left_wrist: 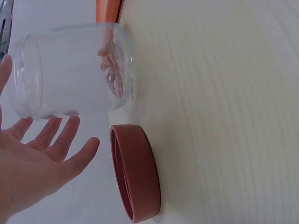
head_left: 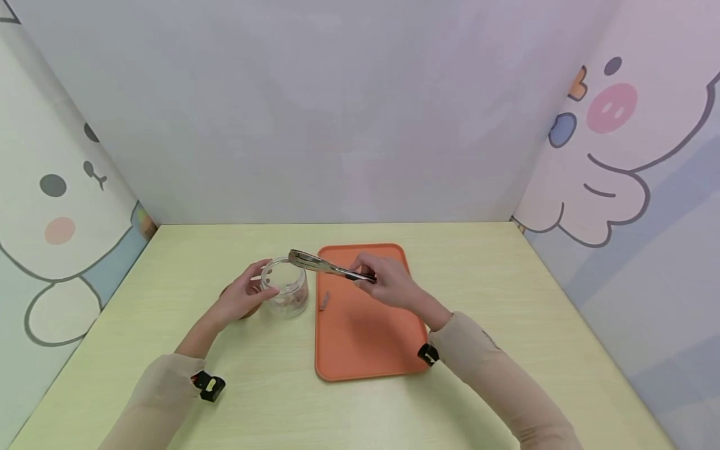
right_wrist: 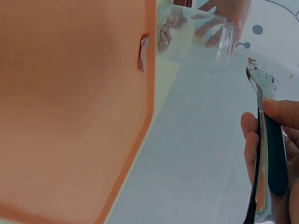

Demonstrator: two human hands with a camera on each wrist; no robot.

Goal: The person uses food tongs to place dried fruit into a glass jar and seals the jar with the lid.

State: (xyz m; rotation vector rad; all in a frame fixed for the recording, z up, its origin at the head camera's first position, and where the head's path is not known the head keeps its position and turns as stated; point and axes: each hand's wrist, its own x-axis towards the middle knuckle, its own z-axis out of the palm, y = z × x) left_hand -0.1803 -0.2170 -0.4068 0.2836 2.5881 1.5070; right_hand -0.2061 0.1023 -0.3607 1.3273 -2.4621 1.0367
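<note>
A clear glass jar (head_left: 285,299) stands left of the tray, with several pinkish-brown pieces (left_wrist: 112,70) at its bottom. My left hand (head_left: 243,297) holds the jar near its mouth, thumb on the near side and fingers on the far side. My right hand (head_left: 388,281) grips metal tongs (head_left: 320,262) with dark handle grips, thumb on top. The tongs' tips are above the jar's rim in the head view. A small reddish bit (right_wrist: 250,60) shows at the tips. One similar pale brown piece (right_wrist: 144,53) lies on the orange tray (head_left: 365,337) by its left edge.
A reddish-brown round lid (left_wrist: 140,172) sits on the table beside the jar, mostly hidden under my left hand in the head view. The pale wood table (head_left: 270,387) ends at a light grey backdrop (head_left: 337,125), with cartoon-printed panels at both sides.
</note>
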